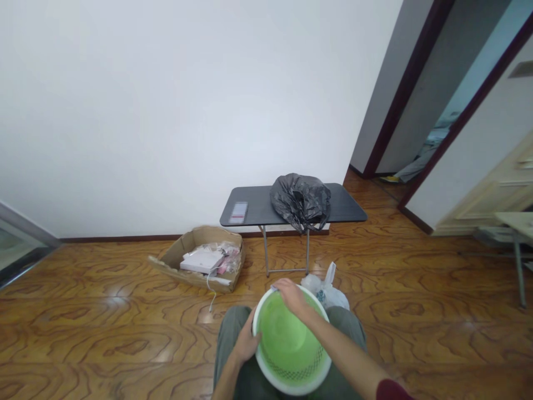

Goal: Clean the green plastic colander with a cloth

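A round green basin [287,328] with a white rim and a band of mesh holes low on its side rests on my lap between my knees. My left hand [247,340] grips the rim on the left, its thumb over the inside edge. At the far rim, my right hand [290,294] lies with its fingers bent together. A small pale bit of something [273,288] shows under its fingertips, too small to name. My right forearm crosses over the basin's right side.
Ahead stands a black folding table [258,194] bearing a crumpled black plastic bag [302,200] and a blurred flat item [239,212]. On the wooden floor, a cardboard box [175,250] holds a white box and plastic wrappings. A white plastic bag [333,294] sits beyond my right knee.
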The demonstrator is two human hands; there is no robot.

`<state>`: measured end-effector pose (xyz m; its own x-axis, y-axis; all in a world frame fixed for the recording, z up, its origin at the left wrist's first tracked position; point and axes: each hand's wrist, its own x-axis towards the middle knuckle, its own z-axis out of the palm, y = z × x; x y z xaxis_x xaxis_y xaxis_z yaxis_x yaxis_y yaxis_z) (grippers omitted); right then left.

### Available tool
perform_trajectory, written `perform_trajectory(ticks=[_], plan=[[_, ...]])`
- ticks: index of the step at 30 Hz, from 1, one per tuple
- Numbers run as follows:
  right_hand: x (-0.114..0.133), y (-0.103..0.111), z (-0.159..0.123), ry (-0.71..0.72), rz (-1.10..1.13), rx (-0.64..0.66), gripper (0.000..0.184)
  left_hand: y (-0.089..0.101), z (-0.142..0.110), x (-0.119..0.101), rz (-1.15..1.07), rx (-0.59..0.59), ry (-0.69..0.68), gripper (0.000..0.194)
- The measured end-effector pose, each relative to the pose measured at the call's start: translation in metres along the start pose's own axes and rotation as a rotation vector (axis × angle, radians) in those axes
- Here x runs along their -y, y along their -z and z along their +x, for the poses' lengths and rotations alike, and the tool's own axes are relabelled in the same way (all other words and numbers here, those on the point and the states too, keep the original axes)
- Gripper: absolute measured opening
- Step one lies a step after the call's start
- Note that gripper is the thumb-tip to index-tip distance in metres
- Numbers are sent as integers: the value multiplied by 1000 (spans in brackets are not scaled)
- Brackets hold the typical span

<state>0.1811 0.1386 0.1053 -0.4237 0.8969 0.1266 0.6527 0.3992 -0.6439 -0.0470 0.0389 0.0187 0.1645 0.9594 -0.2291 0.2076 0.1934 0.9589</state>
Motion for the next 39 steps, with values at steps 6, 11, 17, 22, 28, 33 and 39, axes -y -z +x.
perform_trajectory(ticks=[6, 11, 17, 22, 28, 33, 39], plan=[[-47, 32, -36, -118, 9, -92, 48, -4, -2, 0, 54, -64, 28, 89], [-76, 37, -86, -247, 39, -222, 46, -6, -5, -3, 86, -80, 25, 83], [-85, 21, -135, -338, 31, -352, 41, -6, -8, -4, 100, -70, 2, 87], [-82, 11, -155, -345, -13, -398, 42, -6, -8, -3, 95, -50, -25, 87], [-70, 10, -153, -309, -42, -479, 43, -5, -10, -4, 77, -61, -25, 87], [-62, 5, -140, -272, -69, -490, 43, -6, -10, -1, 55, -68, -26, 90], [-67, -3, -104, -257, -89, -442, 45, -6, -6, 5, 47, -72, -9, 90]])
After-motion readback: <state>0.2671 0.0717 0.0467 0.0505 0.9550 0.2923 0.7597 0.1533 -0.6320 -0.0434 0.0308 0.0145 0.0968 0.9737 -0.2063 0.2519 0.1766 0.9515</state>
